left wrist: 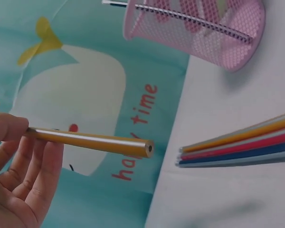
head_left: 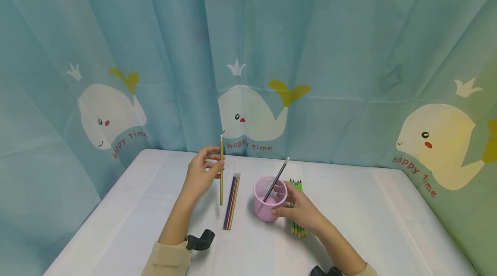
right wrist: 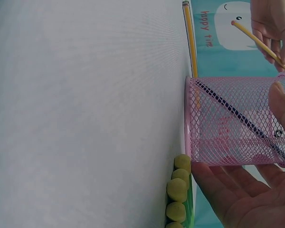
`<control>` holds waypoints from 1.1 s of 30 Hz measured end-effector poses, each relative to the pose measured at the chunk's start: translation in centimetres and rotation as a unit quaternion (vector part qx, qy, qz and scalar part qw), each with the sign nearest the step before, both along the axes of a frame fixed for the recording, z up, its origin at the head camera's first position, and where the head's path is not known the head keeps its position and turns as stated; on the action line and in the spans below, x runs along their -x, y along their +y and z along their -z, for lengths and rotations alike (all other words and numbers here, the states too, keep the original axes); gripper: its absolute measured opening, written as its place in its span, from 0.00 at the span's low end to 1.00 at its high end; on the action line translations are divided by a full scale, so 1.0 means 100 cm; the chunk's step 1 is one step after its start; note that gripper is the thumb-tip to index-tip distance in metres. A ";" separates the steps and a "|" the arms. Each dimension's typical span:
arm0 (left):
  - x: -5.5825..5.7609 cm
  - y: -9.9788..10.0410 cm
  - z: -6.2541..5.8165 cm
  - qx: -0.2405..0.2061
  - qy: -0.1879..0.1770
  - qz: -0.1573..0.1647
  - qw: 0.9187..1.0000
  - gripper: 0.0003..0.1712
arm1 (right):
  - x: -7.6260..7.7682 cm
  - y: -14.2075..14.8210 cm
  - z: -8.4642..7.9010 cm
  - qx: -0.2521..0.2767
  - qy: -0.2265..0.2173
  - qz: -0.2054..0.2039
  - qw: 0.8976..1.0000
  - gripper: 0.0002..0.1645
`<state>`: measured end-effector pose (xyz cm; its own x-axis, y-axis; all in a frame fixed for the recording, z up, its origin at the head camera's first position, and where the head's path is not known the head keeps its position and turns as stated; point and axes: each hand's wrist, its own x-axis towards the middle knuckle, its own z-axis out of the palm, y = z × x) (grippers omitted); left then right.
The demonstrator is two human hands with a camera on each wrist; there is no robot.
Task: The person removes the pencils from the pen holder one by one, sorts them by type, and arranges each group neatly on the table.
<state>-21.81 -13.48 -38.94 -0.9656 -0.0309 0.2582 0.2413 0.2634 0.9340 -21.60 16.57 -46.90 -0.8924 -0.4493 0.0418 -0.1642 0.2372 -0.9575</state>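
Observation:
My left hand pinches a yellow pencil between thumb and fingers, holding it upright above the table, left of the cup. Its flat lower end shows in the left wrist view. My right hand grips the right side of a pink mesh pencil cup, thumb in front and fingers behind. The cup stands upright with one dark pencil leaning inside it. Between the left hand and the cup, several coloured pencils lie side by side on the table.
Several green pencils with light erasers lie on the white table, right of the cup and partly under my right hand. A blue curtain printed with whales hangs right behind the table's far edge.

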 end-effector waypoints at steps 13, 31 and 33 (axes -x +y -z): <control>0.018 -0.011 0.032 0.015 -0.034 -0.004 0.999 0.22 | -0.001 0.000 -0.002 0.005 -0.003 0.000 1.000 0.47; 0.025 -0.014 0.051 0.026 -0.088 0.006 0.996 0.22 | 0.000 -0.001 -0.002 0.008 0.000 -0.006 1.000 0.46; 0.025 -0.014 0.053 0.030 -0.091 0.009 0.995 0.22 | -0.001 -0.001 -0.002 0.007 -0.002 -0.005 1.000 0.46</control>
<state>-24.33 -14.85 -44.25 -0.9967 -0.0041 0.0808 0.0753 0.3167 0.9455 -21.54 16.50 -46.68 -0.8880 -0.4576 0.0455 -0.1633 0.2214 -0.9614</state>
